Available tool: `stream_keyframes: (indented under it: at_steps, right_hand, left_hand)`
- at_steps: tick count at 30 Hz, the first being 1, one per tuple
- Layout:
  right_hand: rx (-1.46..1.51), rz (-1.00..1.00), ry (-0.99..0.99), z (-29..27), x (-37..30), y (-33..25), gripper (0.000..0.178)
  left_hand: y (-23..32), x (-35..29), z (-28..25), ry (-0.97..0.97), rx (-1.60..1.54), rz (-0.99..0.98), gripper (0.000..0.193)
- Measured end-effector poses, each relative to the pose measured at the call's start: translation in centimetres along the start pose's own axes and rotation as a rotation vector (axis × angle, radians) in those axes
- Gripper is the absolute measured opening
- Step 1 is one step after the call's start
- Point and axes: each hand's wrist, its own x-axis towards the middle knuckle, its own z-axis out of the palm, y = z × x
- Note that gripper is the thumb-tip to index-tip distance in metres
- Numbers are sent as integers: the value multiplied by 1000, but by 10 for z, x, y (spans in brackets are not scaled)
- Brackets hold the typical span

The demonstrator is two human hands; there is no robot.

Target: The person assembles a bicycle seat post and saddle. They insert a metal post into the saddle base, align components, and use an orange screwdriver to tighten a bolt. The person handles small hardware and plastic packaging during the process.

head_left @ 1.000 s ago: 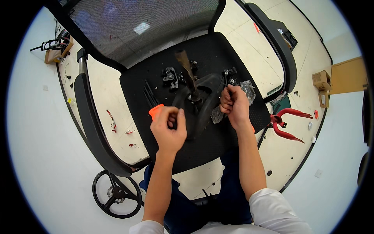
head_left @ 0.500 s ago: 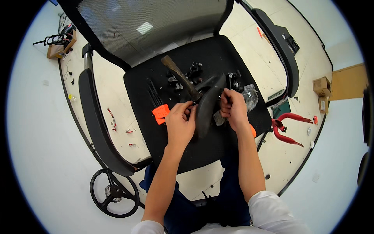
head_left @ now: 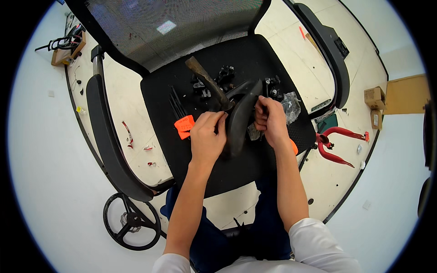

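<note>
A black curved mudguard (head_left: pixel 242 116) stands tilted on the black chair seat (head_left: pixel 236 175), between my two hands. My left hand (head_left: pixel 207 136) is on its left side, thumb and fingers pinched together close to the mudguard; what they hold is too small to make out. On the other side, my right hand (head_left: pixel 271 120) has curled fingers and a thumb pressed to the forefinger near the mudguard's upper right edge; anything inside that pinch is hidden. A hammer (head_left: pixel 205 81) with a worn wooden handle lies against the mudguard, its head close to my left fingertips.
Orange-handled hex keys (head_left: pixel 184 125) lie on the seat's left. Small black metal parts (head_left: pixel 272 87) and a clear plastic bag (head_left: pixel 291 108) lie behind my hands. Armrests (head_left: pixel 116 136) flank the seat. On the floor are a red fork (head_left: pixel 334 145), a black wheel (head_left: pixel 132 220) and cardboard boxes (head_left: pixel 374 98).
The view has shifted slightly. Both hands stay at the mudguard in nearly the same pinched poses; the right fingertips sit a little higher along its edge.
</note>
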Motion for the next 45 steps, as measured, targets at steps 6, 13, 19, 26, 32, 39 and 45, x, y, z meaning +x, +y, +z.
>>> stream_keyframes:
  at_steps: [6, 13, 19, 26, 32, 39, 45]
  right_hand:
    - [-17, 30, 94, 0, -2, 3, 40]
    - [1081, -168, -135, -28, -97, -80, 39]
    - [601, -259, -48, -57, -89, -110, 41]
    - [582, 51, -239, 8, -34, 6, 46]
    - [435, -29, -59, 30, -17, 15, 43]
    - [237, -14, -2, 16, 0, 15, 39]
    - [234, 21, 11, 11, 1, 13, 37]
  left_hand:
    - [7, 1, -14, 0, -71, -154, 12]
    - [-3, 0, -26, 2, -22, -211, 16]
    - [0, 5, -4, -59, -175, -301, 16]
    - [-7, -2, 3, -25, -327, -470, 16]
    - [-1, 5, -7, -100, -252, -476, 14]
    - [-7, 8, -3, -66, -272, -415, 12]
    - [-11, 9, 2, -117, -342, -565, 17]
